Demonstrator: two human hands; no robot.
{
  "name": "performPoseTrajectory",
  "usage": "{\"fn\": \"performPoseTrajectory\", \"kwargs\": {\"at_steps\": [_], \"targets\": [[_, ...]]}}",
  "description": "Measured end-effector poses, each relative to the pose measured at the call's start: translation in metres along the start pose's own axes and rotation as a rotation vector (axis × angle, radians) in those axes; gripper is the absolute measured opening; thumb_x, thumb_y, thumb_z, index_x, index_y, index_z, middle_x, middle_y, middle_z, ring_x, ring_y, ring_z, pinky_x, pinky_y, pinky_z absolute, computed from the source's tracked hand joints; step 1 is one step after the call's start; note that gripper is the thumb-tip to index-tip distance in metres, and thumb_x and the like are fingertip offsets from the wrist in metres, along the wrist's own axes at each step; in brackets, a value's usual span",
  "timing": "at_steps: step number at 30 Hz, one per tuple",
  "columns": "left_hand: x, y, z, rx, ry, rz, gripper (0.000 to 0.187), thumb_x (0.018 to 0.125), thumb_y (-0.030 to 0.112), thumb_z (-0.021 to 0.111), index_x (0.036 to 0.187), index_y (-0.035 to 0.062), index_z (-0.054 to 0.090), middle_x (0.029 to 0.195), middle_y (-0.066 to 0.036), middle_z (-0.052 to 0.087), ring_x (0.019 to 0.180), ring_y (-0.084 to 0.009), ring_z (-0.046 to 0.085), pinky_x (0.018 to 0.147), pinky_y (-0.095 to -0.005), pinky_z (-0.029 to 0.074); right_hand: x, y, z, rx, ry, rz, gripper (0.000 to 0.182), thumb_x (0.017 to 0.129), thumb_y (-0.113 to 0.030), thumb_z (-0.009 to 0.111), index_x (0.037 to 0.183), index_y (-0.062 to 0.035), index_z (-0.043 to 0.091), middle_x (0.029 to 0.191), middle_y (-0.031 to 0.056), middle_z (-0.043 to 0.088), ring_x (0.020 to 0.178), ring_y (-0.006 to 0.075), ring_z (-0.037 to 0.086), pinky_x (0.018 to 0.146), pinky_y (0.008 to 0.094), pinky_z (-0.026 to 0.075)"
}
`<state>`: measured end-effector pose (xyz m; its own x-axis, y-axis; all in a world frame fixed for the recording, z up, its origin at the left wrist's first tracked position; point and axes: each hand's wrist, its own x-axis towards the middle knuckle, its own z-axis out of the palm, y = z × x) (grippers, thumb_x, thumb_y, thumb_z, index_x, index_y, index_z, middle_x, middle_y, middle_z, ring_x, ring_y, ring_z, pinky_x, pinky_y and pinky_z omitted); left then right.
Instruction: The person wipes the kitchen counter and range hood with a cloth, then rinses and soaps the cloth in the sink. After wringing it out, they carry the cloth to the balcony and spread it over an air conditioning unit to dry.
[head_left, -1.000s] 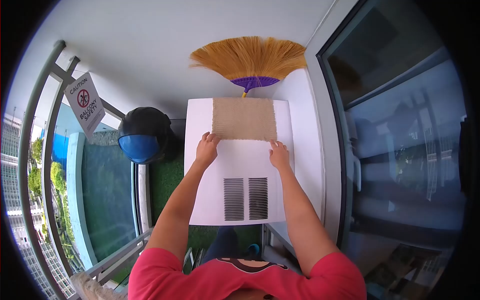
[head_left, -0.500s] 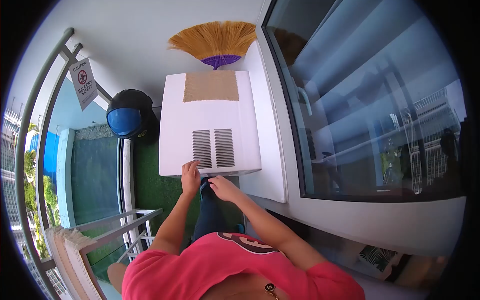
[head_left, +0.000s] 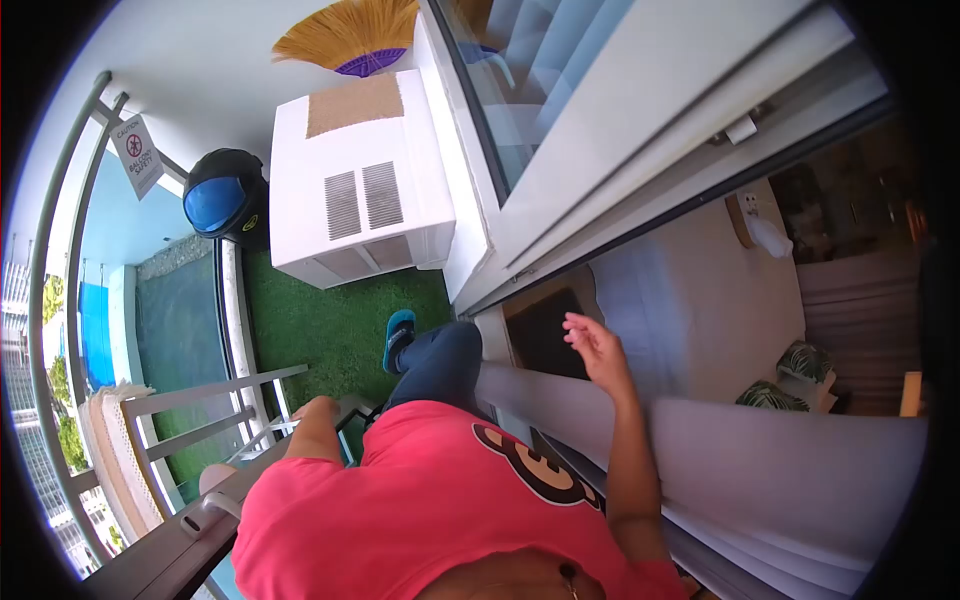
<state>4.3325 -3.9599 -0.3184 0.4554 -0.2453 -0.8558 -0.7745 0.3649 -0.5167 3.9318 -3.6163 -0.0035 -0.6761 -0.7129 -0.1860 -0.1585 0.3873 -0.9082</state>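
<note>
My right hand (head_left: pixel 597 350) is raised in the open doorway, fingers apart and loosely bent, holding nothing. It is nearest to the grey curtain (head_left: pixel 760 470) and touches nothing that I can make out. My left hand (head_left: pixel 318 408) is low beside my body, near the grey metal rack (head_left: pixel 215 400); its fingers are too hidden to read. The white air-conditioner unit (head_left: pixel 350 170), with a brown patch on top and two slotted vents, stands ahead on the green turf, apart from both hands. A door edge with a white handle (head_left: pixel 220 503) is at lower left.
A black helmet (head_left: pixel 225 195) with a blue visor sits by the railing (head_left: pixel 45 250). Behind the unit is a straw broom (head_left: pixel 345 35) with a purple base. Green turf (head_left: pixel 330 325) covers the floor. Through the doorway, leaf-patterned cushions (head_left: pixel 775 395) show inside a room.
Both hands have left the front of the white unit. My body has turned right toward the open doorway; my right hand has risen there, and my left hand has dropped to my side.
</note>
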Motion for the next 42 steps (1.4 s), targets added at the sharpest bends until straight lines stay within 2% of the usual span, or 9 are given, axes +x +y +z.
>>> {"fn": "performPoseTrajectory", "kwargs": {"at_steps": [7, 15, 18, 22, 27, 29, 32, 36, 42], "targets": [[0.015, -0.056, 0.014, 0.244, 0.053, 0.101, 0.073, 0.077, 0.053, 0.047, 0.139, 0.0219, 0.024, 0.140, -0.009, 0.031, 0.130, -0.0357, 0.023, 0.103, -0.0521, 0.022, -0.061, 0.022, -0.157, 0.120, 0.740, -0.004, 0.032, 0.092, -0.020, 0.047, 0.119, -0.0029, 0.050, 0.104, 0.0099, 0.058, 0.085, 0.0150, 0.058, 0.071, 0.0258, 0.047], [-0.101, -0.051, 0.031, -0.046, 0.394, -0.041, 0.079, 0.076, 0.052, 0.046, 0.140, 0.0146, 0.021, 0.138, -0.012, 0.034, 0.128, -0.0309, 0.030, 0.101, -0.0431, 0.029, -0.173, 0.077, -0.273, 0.133, 1.113, 0.150, 0.033, 0.092, -0.027, 0.049, 0.117, -0.0049, 0.052, 0.102, 0.0077, 0.059, 0.083, 0.0140, 0.058, 0.071, 0.0250, 0.046], [-0.166, -0.029, 0.031, -0.134, 0.505, -0.167, 0.073, 0.074, 0.050, 0.048, 0.133, 0.0094, 0.033, 0.134, -0.011, 0.039, 0.126, -0.0276, 0.033, 0.097, -0.0410, 0.032, -0.209, 0.111, -0.317, 0.083, 1.192, 0.242, 0.034, 0.091, -0.028, 0.050, 0.116, -0.0056, 0.053, 0.101, 0.0063, 0.060, 0.082, 0.0129, 0.057, 0.069, 0.0239, 0.045], [-0.148, -0.008, 0.023, -0.103, 0.665, -0.149, 0.072, 0.073, 0.052, 0.050, 0.127, 0.0060, 0.040, 0.130, -0.011, 0.044, 0.123, -0.0276, 0.037, 0.096, -0.0403, 0.034, -0.233, 0.147, -0.375, -0.062, 1.245, 0.359, 0.034, 0.091, -0.030, 0.050, 0.114, -0.0052, 0.055, 0.092, 0.0035, 0.060, 0.075, 0.0112, 0.056, 0.064, 0.0233, 0.044], [-0.202, 0.027, -0.014, -0.079, 0.632, -0.082, 0.064, 0.075, 0.042, 0.050, 0.128, 0.0074, 0.040, 0.130, -0.014, 0.044, 0.123, -0.0296, 0.039, 0.103, -0.0456, 0.025, -0.249, 0.232, -0.428, -0.425, 0.878, 0.736, 0.023, 0.089, -0.019, 0.047, 0.106, -0.0064, 0.057, 0.078, 0.0045, 0.057, 0.058, 0.0096, 0.051, 0.050, 0.0244, 0.041], [-0.228, 0.044, -0.019, -0.053, 0.620, -0.131, 0.060, 0.077, 0.036, 0.049, 0.130, 0.0090, 0.039, 0.132, -0.015, 0.041, 0.125, -0.0292, 0.036, 0.106, -0.0462, 0.019, -0.292, 0.319, -0.445, 0.020, 0.720, 0.618, 0.018, 0.088, -0.017, 0.046, 0.096, -0.0050, 0.057, 0.073, 0.0058, 0.056, 0.054, 0.0120, 0.051, 0.048, 0.0256, 0.041], [-0.284, 0.065, -0.017, 0.024, 0.602, -0.359, 0.059, 0.077, 0.030, 0.049, 0.133, 0.0124, 0.036, 0.138, -0.013, 0.033, 0.130, -0.0262, 0.027, 0.107, -0.0481, 0.009, -0.280, 0.302, -0.420, -0.294, 0.551, 0.931, 0.020, 0.087, -0.020, 0.048, 0.091, -0.0025, 0.055, 0.067, 0.0049, 0.052, 0.049, 0.0160, 0.050, 0.044, 0.0299, 0.043], [-0.252, 0.027, -0.019, 0.164, 0.681, -0.220, 0.069, 0.075, 0.029, 0.056, 0.136, 0.0104, 0.029, 0.138, -0.011, 0.033, 0.129, -0.0303, 0.028, 0.105, -0.0534, 0.007, -0.292, 0.312, -0.412, 0.000, 0.701, 1.112, 0.022, 0.088, -0.023, 0.048, 0.095, -0.0028, 0.055, 0.068, 0.0052, 0.052, 0.045, 0.0151, 0.048, 0.041, 0.0282, 0.041], [-0.317, 0.016, 0.011, 0.286, 0.614, -0.340, 0.070, 0.073, 0.029, 0.059, 0.135, 0.0117, 0.032, 0.140, -0.010, 0.030, 0.132, -0.0261, 0.020, 0.103, -0.0537, 0.011, -0.281, 0.294, -0.409, 0.045, 0.765, 1.213, 0.022, 0.088, -0.025, 0.048, 0.096, -0.0056, 0.055, 0.069, 0.0033, 0.053, 0.045, 0.0132, 0.049, 0.040, 0.0257, 0.040]]}}
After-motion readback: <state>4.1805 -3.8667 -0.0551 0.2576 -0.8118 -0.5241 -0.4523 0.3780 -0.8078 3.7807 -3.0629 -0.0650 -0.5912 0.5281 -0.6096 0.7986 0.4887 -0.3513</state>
